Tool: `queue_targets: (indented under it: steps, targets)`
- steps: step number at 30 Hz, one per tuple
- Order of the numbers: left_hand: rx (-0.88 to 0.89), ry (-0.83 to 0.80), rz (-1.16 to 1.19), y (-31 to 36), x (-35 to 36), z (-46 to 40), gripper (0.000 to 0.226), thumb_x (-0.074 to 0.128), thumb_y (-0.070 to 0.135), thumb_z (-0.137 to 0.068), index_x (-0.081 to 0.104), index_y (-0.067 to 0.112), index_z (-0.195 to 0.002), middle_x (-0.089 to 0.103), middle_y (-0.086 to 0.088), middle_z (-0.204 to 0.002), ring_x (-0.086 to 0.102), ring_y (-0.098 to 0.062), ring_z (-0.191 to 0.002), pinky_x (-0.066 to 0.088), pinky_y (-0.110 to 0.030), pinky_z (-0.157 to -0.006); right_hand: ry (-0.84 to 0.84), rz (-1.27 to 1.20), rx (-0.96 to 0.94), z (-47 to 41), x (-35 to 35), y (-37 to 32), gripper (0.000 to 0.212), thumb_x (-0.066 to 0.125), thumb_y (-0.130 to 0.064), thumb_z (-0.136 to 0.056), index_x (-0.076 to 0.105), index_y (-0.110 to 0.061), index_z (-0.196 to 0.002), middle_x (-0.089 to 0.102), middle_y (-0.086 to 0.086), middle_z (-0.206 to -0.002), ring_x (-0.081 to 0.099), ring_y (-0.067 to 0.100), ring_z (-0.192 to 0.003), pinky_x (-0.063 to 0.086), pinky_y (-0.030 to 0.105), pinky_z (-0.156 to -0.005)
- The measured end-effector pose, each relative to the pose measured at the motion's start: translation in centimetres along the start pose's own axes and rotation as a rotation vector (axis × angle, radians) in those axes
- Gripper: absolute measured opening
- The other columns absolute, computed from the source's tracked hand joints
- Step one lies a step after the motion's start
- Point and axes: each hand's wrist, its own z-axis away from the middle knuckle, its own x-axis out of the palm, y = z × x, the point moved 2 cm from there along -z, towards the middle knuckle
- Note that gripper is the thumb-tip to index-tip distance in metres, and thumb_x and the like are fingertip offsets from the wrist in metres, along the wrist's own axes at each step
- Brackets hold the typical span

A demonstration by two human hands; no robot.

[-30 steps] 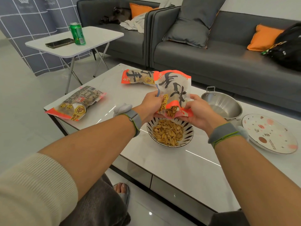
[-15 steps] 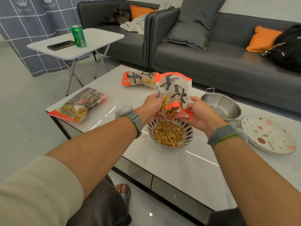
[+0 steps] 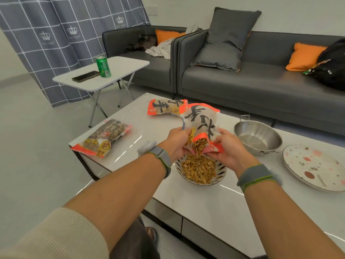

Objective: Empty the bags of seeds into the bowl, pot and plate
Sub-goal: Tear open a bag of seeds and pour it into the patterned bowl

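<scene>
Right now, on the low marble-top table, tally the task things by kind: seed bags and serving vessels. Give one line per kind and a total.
Seed bags: 3 (held bag, far bag, left bag)
Bowls: 1 (striped bowl)
Pots: 1 (steel pot)
Plates: 1 (plate)
Total: 6

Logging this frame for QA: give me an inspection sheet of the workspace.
Surface: glossy white coffee table, drawers below.
Job's things: opened seed bag tipped mouth-down, seeds falling into striped bowl; steel pot and patterned plate hold no seeds; two more bags lying flat.
Clutter: nothing seen.
Hands: left hand and right hand grip the bag near its mouth.
Cables: nothing seen.
Surroundings: grey sofa, folding table with can and phone.
</scene>
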Motion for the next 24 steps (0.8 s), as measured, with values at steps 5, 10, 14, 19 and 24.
queue_targets:
  steps: [5, 10, 14, 19, 24]
  targets:
    - [0.004, -0.063, -0.011, 0.0, 0.5, 0.6, 0.026, 0.047, 0.013, -0.113, 0.073, 0.015, -0.108, 0.08, -0.015, -0.107, 0.076, -0.035, -0.088, 0.06, -0.07, -0.086, -0.015, -0.02, 0.013, -0.1, -0.6, -0.4, 0.061, 0.031, 0.015, -0.097, 0.052, -0.024, -0.138, 0.067, 0.018, -0.123, 0.068, 0.044, -0.115, 0.06, 0.063, -0.089]
    - [0.017, -0.089, 0.04, -0.1, 0.7, 0.2, 0.03, 0.04, 0.014, -0.116, 0.069, 0.02, -0.112, 0.079, -0.013, -0.115, 0.076, -0.036, -0.096, 0.059, -0.071, -0.087, -0.021, 0.02, -0.012, -0.5, -0.5, -0.9, 0.058, 0.031, 0.013, -0.099, 0.054, -0.025, -0.135, 0.066, 0.016, -0.115, 0.069, 0.039, -0.105, 0.057, 0.065, -0.097]
    - [0.004, -0.082, 0.051, -0.3, 1.2, 0.1, 0.032, 0.037, 0.01, -0.116, 0.067, 0.021, -0.117, 0.077, -0.015, -0.118, 0.075, -0.038, -0.099, 0.062, -0.065, -0.079, 0.002, 0.04, -0.013, -0.5, -0.8, -1.0, 0.064, 0.031, 0.013, -0.099, 0.049, -0.028, -0.144, 0.065, 0.015, -0.12, 0.07, 0.037, -0.101, 0.06, 0.061, -0.09]
    - [-0.01, -0.088, 0.067, -0.7, 1.1, 0.1, 0.034, 0.036, 0.01, -0.116, 0.062, 0.022, -0.133, 0.076, -0.013, -0.122, 0.073, -0.043, -0.114, 0.059, -0.073, -0.085, 0.024, 0.081, 0.005, -0.2, -0.9, -1.1, 0.067, 0.033, 0.012, -0.098, 0.048, -0.026, -0.152, 0.061, 0.018, -0.134, 0.07, 0.037, -0.102, 0.063, 0.058, -0.085]
    - [0.004, -0.086, 0.073, -0.5, 0.7, 0.2, 0.034, 0.037, 0.009, -0.115, 0.059, 0.023, -0.135, 0.074, -0.015, -0.127, 0.073, -0.043, -0.113, 0.058, -0.075, -0.084, 0.03, 0.089, -0.004, 0.1, -1.0, -1.3, 0.067, 0.032, 0.012, -0.098, 0.049, -0.025, -0.151, 0.064, 0.018, -0.128, 0.069, 0.038, -0.109, 0.061, 0.061, -0.09]
